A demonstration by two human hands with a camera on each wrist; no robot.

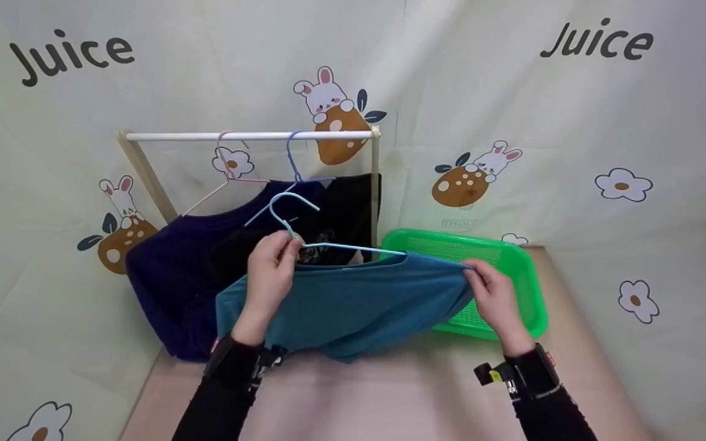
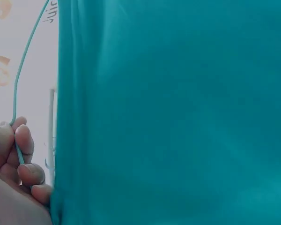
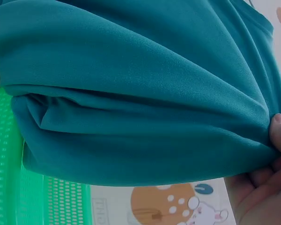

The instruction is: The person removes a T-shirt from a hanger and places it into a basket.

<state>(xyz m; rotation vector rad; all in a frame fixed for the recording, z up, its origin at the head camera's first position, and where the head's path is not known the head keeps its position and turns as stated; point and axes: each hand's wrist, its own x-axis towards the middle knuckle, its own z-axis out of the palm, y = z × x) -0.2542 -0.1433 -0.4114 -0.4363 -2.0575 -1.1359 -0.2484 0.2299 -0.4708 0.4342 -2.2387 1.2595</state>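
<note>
A teal shirt hangs from a light-blue hanger, whose hook stands up above the collar. My left hand pinches the hanger just below its hook; in the left wrist view the fingers curl round the thin wire beside the cloth. At the shirt's right shoulder, my right hand pinches the fabric between thumb and fingers. The right wrist view shows the teal cloth drawn into folds towards that hand. The hanger's left arm is mostly hidden.
Behind the shirt stands a rack with a white rail. From it hang a pink hanger with a dark-blue garment and a blue hanger with a black garment. A green basket sits at the right, partly behind the shirt.
</note>
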